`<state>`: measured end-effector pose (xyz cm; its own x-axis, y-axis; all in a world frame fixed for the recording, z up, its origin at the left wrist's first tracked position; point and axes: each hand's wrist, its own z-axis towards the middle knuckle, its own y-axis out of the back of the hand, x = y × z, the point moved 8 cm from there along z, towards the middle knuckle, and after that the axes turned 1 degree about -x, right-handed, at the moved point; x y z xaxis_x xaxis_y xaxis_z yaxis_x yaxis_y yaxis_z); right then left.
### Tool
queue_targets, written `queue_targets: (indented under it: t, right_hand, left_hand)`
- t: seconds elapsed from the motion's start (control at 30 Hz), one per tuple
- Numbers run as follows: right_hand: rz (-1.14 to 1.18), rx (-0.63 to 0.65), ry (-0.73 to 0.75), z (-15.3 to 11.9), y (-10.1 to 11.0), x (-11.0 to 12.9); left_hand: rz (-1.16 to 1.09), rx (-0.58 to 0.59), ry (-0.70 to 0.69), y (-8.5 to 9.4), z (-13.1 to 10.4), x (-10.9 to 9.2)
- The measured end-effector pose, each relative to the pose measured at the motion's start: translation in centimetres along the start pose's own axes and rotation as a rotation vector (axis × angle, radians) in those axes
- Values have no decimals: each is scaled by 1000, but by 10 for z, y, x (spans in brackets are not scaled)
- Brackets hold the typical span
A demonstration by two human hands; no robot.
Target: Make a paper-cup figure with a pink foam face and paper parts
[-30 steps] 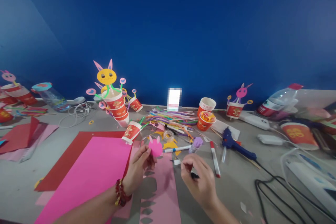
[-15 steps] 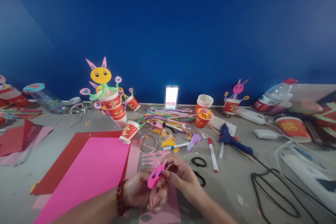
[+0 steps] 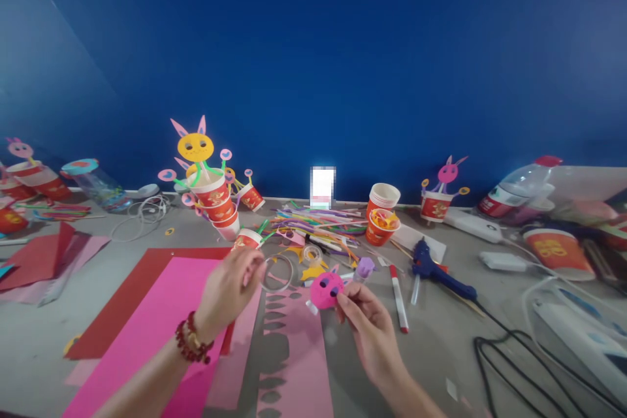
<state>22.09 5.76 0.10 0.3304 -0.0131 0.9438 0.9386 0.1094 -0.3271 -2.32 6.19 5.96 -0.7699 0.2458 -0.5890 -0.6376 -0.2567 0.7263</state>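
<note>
Over to the right comes the pink rabbit face (image 3: 321, 295), cradled between both hands half a second ago, now with the right hand (image 3: 369, 323) alone, while the left hand (image 3: 232, 287) has swung out left and far. Thumb and fingers of the right pinch the face by its right edge, above the near, cut-out pink sheet (image 3: 308, 366); good choice, that leaves the eyes mostly uncovered. Light pressure is the key: thin card like this would probably crease under a squeeze. Watch the pale tab (image 3: 311, 307) at its lower left; best kept clear of the sheet in case it's sticky. And the left? Fingers curled, just before the tipped red cup (image 3: 246, 240); whether they touch or grip anything, I can't tell.
</note>
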Motion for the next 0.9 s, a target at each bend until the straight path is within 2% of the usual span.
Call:
queue_targets:
  t: [0.03, 0.1, 0.2, 0.27, 0.37, 0.43, 0.53, 0.6, 0.63, 0.77, 0.9]
  right_hand:
    - [15, 2, -15, 0, 0, -2]
    - [29, 37, -54, -1, -4, -7]
    - [11, 103, -104, -5, -13, -13]
    - [-25, 130, -109, -7, -16, -14]
    - [-74, 137, -81, -8, -16, -11]
    - [-81, 123, -62, -8, -13, -9]
    - [-54, 99, -15, -7, -9, -5]
    - [-20, 75, 29, -6, -5, -2]
    - [-4, 61, 53, -6, -3, 0]
    - [-3, 88, 175, -7, -2, 15]
    - [-91, 318, 253, -18, -24, 31]
  left_hand:
    - [130, -124, -12, 17, 4, 10]
    - [318, -194, 15, 30, 8, 32]
    - [408, -86, 92, 18, 10, 61]
    - [410, -17, 142, 6, 10, 74]
    - [395, 35, 185, -5, 9, 81]
    - [336, 38, 224, -6, 8, 82]
    - [188, -93, 216, 6, 3, 71]
    - [70, -205, 129, 14, -5, 56]
    - [-1, -224, 95, 14, -10, 48]
    - [-305, -123, 99, -9, -30, 25]
    - [-449, -25, 106, -36, -45, -2]
